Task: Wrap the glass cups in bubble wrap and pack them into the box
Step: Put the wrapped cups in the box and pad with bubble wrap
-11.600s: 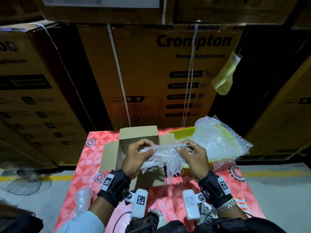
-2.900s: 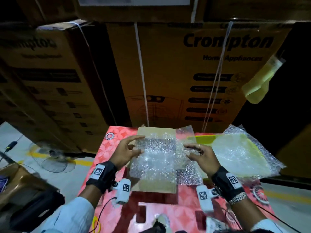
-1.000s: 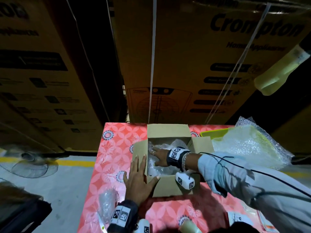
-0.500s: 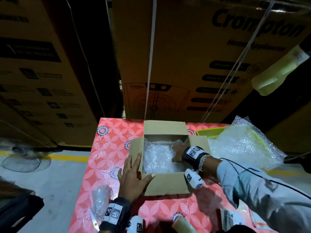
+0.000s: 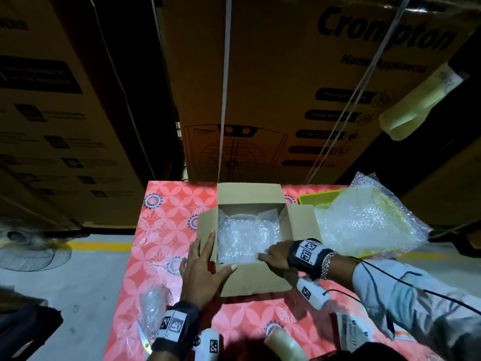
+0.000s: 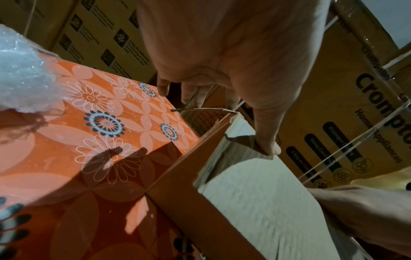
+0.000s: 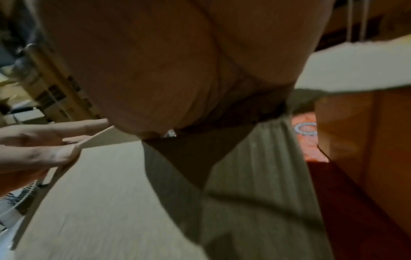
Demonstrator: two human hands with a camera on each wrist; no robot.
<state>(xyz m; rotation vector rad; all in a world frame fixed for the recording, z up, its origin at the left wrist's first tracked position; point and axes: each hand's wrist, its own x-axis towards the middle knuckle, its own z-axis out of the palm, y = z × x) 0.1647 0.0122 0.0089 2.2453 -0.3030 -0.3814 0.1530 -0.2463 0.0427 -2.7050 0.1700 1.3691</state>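
Note:
An open cardboard box stands on the red floral table. Bubble wrap covers its inside, and no glass shows under it. My left hand lies flat with straight fingers on the box's left flap and near-left corner. My right hand rests on the near flap at the box's near-right rim, one finger pointing left along the rim. The right wrist view shows only the palm; its fingers are hidden. A bubble-wrapped bundle lies at the table's near-left edge.
A yellow tray piled with loose bubble wrap sheets sits right of the box. A tape roll and a paper packet lie near me. Tall stacked cartons wall off the back. A floor fan stands at left.
Both hands laid a bubble wrap sheet into the box. My right hand then pressed inside it and has now drawn back to the near flap. The left hand stays on the left flap.

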